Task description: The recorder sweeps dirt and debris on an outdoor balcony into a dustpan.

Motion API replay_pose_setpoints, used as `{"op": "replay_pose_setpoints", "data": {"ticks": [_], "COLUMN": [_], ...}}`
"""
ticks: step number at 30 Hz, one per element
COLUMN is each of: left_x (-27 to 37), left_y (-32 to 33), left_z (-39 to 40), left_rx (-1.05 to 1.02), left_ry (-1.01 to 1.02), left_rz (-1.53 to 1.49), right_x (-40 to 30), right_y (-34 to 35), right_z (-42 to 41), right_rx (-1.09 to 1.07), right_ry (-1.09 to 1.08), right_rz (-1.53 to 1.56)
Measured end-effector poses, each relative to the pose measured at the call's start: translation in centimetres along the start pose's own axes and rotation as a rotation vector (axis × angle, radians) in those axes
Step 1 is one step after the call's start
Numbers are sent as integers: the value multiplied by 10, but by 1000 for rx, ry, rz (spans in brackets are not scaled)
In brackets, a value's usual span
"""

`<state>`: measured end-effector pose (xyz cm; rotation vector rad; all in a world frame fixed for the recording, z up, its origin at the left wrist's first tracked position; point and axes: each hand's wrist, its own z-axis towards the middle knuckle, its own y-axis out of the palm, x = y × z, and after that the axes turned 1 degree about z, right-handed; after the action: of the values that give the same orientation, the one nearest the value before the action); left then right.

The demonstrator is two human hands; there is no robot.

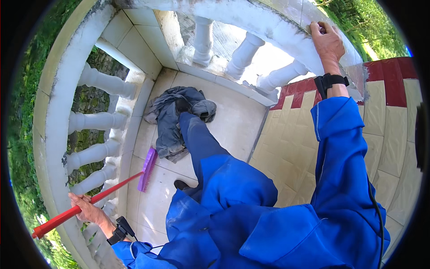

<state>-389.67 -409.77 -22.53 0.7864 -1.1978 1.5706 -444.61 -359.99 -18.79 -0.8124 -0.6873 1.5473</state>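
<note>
My left hand (86,209) grips the red pole (111,190) of a broom near the left railing. The broom's purple head (147,169) with its bristles rests on the floor tiles, close to the railing's foot. My right hand (327,42) rests on the top of the balustrade rail (278,25) with its fingers curled. A small dark patch shows between those fingers; I cannot tell what it is. On the floor ahead, a crumpled grey cloth (169,122) lies under and around one dark shoe (183,105).
White balusters (100,121) line the left side, and more balusters (203,40) stand ahead. A tiled corner post (134,37) joins the two runs. To the right rises a wall of cream tiles (292,144) with a dark red band. Greenery (23,134) grows outside the railing.
</note>
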Motion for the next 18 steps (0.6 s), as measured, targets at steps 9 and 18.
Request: {"op": "replay_pose_setpoints", "data": {"ticks": [9,18], "left_x": [-14,-20], "left_y": [-28,-42], "left_z": [23,30], "left_rx": [29,-12], "left_ry": [-60,-91], "left_rz": [-2,22], "right_x": [-6,3], "right_y": [-2,5], "right_z": [-1,4], "right_rx": [-13,-22], "right_ry": [35,44], "right_rz": [-31,-24]}}
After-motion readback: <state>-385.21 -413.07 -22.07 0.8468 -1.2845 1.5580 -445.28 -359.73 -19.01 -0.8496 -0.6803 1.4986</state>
